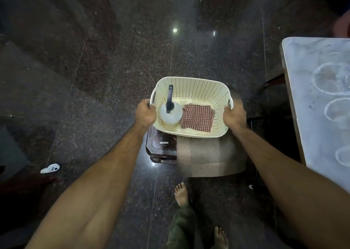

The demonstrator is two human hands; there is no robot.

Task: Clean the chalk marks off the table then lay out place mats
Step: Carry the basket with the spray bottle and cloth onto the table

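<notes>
Left hand: the left hand [145, 114] is closed tight around the left handle of the basket [191, 89].
Right hand: the right hand [234, 116] is closed tight around the right handle of the same basket.
Basket: it is cream plastic with little holes in its walls. Both hands hold it up by its two ends. Its top is open.
In the basket: a clear spray bottle [170, 114] with a black top sits on the left side. A folded red and white checked cloth [197, 119] lies on the right side, just beside the bottle.
Under the basket: a stack of brown striped place mats [206, 154] lies on a small dark stool [161, 146]. The near edge of the basket covers the far edge of the mats. I cannot tell if the basket touches them.
Table: the table [303, 97] is on the right, near the right arm. Its top is pale and dusty. White chalk marks [333, 78] are drawn on it in round loops.
Edges: the table's corner and long left edge face the basket, with a dark gap between them.
Open room: the dark shiny floor [94, 69] is wide and bare to the left and ahead.
On the floor: a small white thing [50, 168] lies far left. The person's bare feet [181, 194] stand near the bottom.
</notes>
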